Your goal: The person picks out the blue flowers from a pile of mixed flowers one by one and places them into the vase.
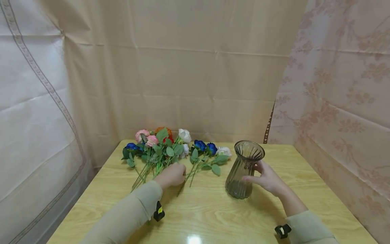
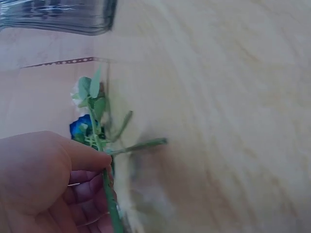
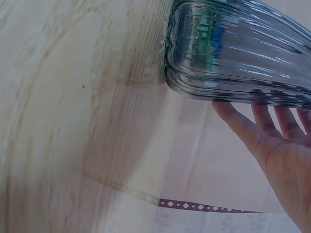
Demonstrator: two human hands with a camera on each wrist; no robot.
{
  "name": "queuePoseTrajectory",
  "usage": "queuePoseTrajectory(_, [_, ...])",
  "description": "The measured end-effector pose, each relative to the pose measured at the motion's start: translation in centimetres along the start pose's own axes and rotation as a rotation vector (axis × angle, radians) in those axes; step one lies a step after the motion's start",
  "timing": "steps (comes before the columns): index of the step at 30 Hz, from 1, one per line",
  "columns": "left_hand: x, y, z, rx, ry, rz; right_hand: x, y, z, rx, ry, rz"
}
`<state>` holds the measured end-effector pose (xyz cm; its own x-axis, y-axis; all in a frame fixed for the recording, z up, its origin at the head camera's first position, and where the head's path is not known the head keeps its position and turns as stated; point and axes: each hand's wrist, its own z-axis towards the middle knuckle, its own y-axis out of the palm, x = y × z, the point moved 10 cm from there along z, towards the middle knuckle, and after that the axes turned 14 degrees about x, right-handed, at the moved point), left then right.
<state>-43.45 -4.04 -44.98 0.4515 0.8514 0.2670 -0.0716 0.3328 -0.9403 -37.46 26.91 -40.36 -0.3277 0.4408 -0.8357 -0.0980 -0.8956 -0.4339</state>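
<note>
Thumb and fingers of my left hand (image 1: 172, 175) pinch a green flower stem (image 2: 111, 199) low over the table. Leaves and a blue bloom (image 2: 80, 127) show beyond the fingertips in the left wrist view. On the right, a ribbed smoky glass vase (image 1: 238, 178) with a flared rim stands upright on the table. My right hand (image 1: 268, 178) holds its right side, thumb at the front and fingers behind. From the right wrist, the fingertips lie along the glass (image 3: 233, 73).
A bunch of pink blooms (image 1: 152, 141), orange, red, white and blue flowers lies at the back left of the wooden table (image 1: 201, 217). Blue flowers (image 1: 200, 145) and a white flower (image 1: 224, 151) lie between bunch and vase. A beige curtain (image 1: 182, 74) hangs behind.
</note>
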Motion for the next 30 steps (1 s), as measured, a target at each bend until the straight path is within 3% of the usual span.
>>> queuePoseTrajectory(6, [1.1,-1.0,-0.1,-0.030,0.003,-0.081,0.1,-0.3,-0.1,0.004,-0.017,-0.003])
queuePoseTrajectory(12, [1.8,-1.0,-0.2,-0.063,-0.011,-0.151,0.0,-0.2,0.2,-0.002,-0.043,-0.008])
queuePoseTrajectory(17, [3.5,-0.9,-0.7,-0.053,0.031,-0.232,-0.1,0.0,0.3,-0.003,-0.053,-0.002])
queuePoseTrajectory(30, [7.0,0.2,-1.6,-0.065,0.004,-0.257,0.0,0.0,0.5,-0.004,-0.058,0.006])
